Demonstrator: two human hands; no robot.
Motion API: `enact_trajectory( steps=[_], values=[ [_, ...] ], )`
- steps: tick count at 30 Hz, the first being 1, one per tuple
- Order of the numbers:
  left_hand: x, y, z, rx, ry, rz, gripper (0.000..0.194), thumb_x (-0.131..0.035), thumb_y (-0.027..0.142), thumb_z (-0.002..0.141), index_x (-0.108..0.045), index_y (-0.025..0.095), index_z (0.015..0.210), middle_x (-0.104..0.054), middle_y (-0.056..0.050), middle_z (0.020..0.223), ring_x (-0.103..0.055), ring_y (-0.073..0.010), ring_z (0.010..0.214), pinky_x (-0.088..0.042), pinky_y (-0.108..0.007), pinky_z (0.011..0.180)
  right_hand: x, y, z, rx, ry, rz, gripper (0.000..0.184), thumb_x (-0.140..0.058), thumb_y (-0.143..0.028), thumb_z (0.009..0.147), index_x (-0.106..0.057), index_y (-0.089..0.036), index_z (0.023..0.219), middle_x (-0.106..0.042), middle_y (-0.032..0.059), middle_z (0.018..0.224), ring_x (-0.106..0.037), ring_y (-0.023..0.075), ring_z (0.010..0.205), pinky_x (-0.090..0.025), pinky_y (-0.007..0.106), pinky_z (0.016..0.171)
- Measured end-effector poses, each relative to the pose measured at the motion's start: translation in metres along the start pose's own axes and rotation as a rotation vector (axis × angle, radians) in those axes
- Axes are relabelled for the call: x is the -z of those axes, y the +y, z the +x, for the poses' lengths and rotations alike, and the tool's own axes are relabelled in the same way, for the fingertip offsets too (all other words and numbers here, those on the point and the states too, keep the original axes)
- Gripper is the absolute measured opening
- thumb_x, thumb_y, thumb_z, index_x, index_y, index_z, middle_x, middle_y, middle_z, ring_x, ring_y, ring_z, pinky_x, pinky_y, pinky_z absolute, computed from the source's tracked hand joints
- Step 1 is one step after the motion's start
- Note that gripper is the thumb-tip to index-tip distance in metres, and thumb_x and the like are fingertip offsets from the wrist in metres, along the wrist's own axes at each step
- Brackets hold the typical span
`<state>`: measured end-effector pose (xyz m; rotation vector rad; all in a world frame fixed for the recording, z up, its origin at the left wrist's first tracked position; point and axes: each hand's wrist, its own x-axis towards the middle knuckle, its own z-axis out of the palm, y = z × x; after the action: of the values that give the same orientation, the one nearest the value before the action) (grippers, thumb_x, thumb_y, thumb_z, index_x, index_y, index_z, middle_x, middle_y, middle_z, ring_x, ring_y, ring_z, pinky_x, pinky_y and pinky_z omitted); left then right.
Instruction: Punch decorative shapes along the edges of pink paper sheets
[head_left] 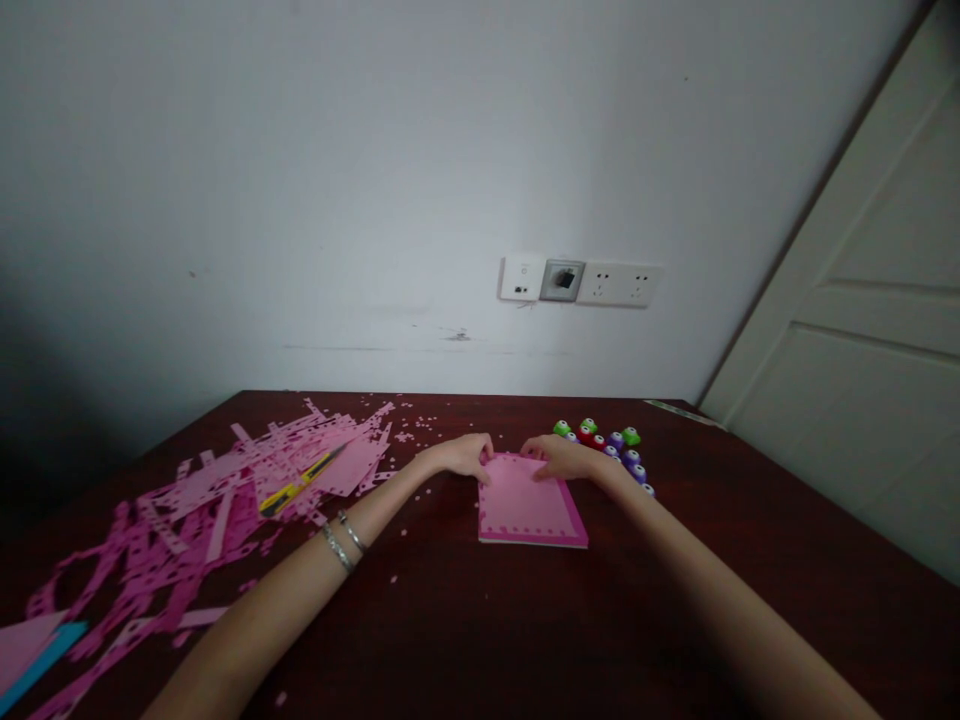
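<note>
A light pink sheet (523, 497) with small cut-outs along its edges lies on a thicker, darker pink stack of paper (574, 520) in the middle of the dark table. My left hand (466, 457) grips the far left corner, thumb on top and fingers curled at the edge. At the far right corner, my right hand (559, 457) pinches the same sheet, its thumb lying across the surface. Fingertips behind the far edge are partly hidden. Two silver bracelets (343, 540) circle my left wrist.
Cut pink strips (225, 500) with punched holes are heaped at left, with a yellow utility knife (300, 482) on them. Several small green, red and purple white-topped pieces (615, 440) stand behind my right hand. A blue sheet (45, 660) lies front left. Wall sockets (615, 285) are behind.
</note>
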<state>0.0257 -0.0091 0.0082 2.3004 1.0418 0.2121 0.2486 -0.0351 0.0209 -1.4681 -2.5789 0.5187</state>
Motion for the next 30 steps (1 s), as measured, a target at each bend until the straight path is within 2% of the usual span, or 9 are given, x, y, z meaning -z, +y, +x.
enact_trajectory(
  steps=[2, 4, 7, 10, 13, 16, 22, 26, 30],
  values=[
    [0.002, -0.001, -0.001, 0.025, 0.021, -0.097, 0.053, -0.072, 0.027, 0.055, -0.050, 0.014, 0.101, -0.058, -0.001, 0.079, -0.054, -0.0152, 0.069, -0.039, -0.024, 0.058, 0.001, 0.003, -0.002, 0.007, 0.028, 0.022, 0.021, -0.060, -0.015, 0.065, -0.066, -0.013, 0.084, -0.066, 0.0072, 0.083, -0.058, 0.0182, 0.073, -0.043, 0.026, 0.063],
    [0.008, -0.002, -0.003, 0.038, 0.104, -0.185, 0.056, -0.069, 0.034, 0.061, -0.047, 0.013, 0.108, -0.059, -0.002, 0.080, -0.055, -0.0155, 0.071, -0.040, -0.024, 0.060, 0.003, 0.008, -0.007, 0.012, 0.065, 0.104, 0.012, -0.056, -0.019, 0.069, -0.066, -0.014, 0.073, -0.064, 0.0045, 0.071, -0.056, 0.0158, 0.064, -0.042, 0.025, 0.058],
    [0.019, -0.001, -0.007, 0.047, 0.295, -0.333, 0.048, -0.058, 0.045, 0.073, -0.049, 0.012, 0.108, -0.059, -0.007, 0.088, -0.056, -0.0162, 0.076, -0.041, -0.025, 0.061, 0.003, 0.013, -0.019, 0.004, 0.156, 0.317, 0.016, -0.054, -0.026, 0.072, -0.064, -0.013, 0.072, -0.061, 0.0022, 0.064, -0.053, 0.0138, 0.058, -0.041, 0.025, 0.054],
    [0.027, 0.000, -0.012, 0.068, 0.384, -0.563, 0.042, -0.045, 0.047, 0.083, -0.052, 0.011, 0.103, -0.060, -0.011, 0.093, -0.057, -0.0156, 0.078, -0.043, -0.024, 0.059, -0.003, 0.013, -0.031, -0.070, 0.302, 0.547, 0.021, -0.058, -0.034, 0.070, -0.062, -0.014, 0.072, -0.060, 0.0013, 0.062, -0.052, 0.0131, 0.058, -0.041, 0.025, 0.055],
    [0.025, 0.003, -0.020, 0.052, 0.386, -0.751, 0.040, -0.042, 0.048, 0.085, -0.054, 0.012, 0.099, -0.062, -0.011, 0.092, -0.059, -0.0150, 0.078, -0.045, -0.024, 0.060, -0.013, 0.007, -0.038, -0.202, 0.467, 0.759, 0.027, -0.062, -0.040, 0.064, -0.060, -0.015, 0.074, -0.059, 0.0006, 0.063, -0.051, 0.0124, 0.056, -0.038, 0.024, 0.051],
    [0.017, 0.007, -0.028, 0.023, 0.359, -0.777, 0.034, -0.050, 0.044, 0.082, -0.058, 0.013, 0.091, -0.064, -0.010, 0.090, -0.060, -0.0150, 0.077, -0.046, -0.024, 0.061, -0.024, 0.002, -0.041, -0.278, 0.562, 0.890, 0.031, -0.064, -0.042, 0.061, -0.059, -0.017, 0.078, -0.058, 0.0006, 0.065, -0.049, 0.0121, 0.055, -0.035, 0.024, 0.048],
    [0.004, 0.010, -0.038, 0.020, 0.323, -0.626, 0.022, -0.058, 0.031, 0.073, -0.063, 0.013, 0.083, -0.065, -0.007, 0.077, -0.059, -0.0139, 0.069, -0.045, -0.024, 0.058, -0.030, -0.008, -0.045, -0.307, 0.599, 0.959, 0.032, -0.066, -0.041, 0.059, -0.058, -0.016, 0.077, -0.059, 0.0010, 0.066, -0.051, 0.0131, 0.058, -0.035, 0.024, 0.049],
    [0.001, 0.004, -0.041, -0.001, 0.290, -0.638, 0.020, -0.058, 0.031, 0.073, -0.062, 0.013, 0.078, -0.065, -0.006, 0.071, -0.060, -0.0143, 0.067, -0.044, -0.024, 0.055, -0.031, -0.012, -0.047, -0.272, 0.591, 0.954, 0.029, -0.067, -0.039, 0.058, -0.059, -0.016, 0.074, -0.060, 0.0009, 0.066, -0.054, 0.0142, 0.062, -0.039, 0.026, 0.056],
    [0.001, 0.001, -0.045, -0.014, 0.259, -0.631, 0.020, -0.059, 0.032, 0.072, -0.062, 0.013, 0.076, -0.064, -0.005, 0.070, -0.060, -0.0143, 0.064, -0.043, -0.024, 0.053, -0.032, -0.010, -0.046, -0.299, 0.572, 0.914, 0.031, -0.066, -0.039, 0.060, -0.061, -0.014, 0.077, -0.062, 0.0019, 0.069, -0.055, 0.0144, 0.064, -0.042, 0.027, 0.059]
  ],
)
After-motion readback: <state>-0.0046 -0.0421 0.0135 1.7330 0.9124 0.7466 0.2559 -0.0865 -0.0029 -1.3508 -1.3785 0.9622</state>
